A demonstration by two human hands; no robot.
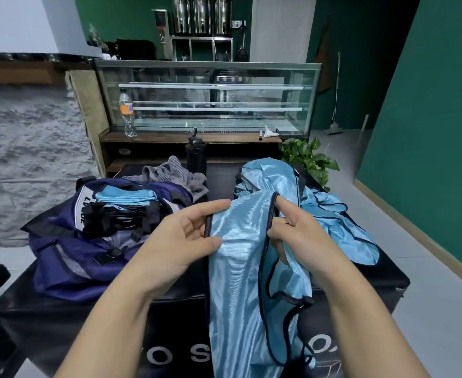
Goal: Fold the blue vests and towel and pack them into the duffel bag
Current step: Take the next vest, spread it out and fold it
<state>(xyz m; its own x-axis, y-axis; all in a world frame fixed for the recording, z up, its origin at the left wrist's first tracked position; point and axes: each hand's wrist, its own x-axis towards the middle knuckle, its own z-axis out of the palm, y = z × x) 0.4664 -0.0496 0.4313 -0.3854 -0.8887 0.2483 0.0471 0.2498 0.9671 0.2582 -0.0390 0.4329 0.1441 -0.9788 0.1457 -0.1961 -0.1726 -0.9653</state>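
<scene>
Vest [238,268], shiny light blue, dark-trimmed, hangs crumpled.

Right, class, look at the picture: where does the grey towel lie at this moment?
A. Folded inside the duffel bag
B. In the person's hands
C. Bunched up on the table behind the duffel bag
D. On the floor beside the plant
C: the grey towel sits crumpled on the table just behind the open duffel bag, while both hands hold a blue vest.

Shiny blue vest [240,257] hanging, navy duffel bag [69,257] open
</scene>
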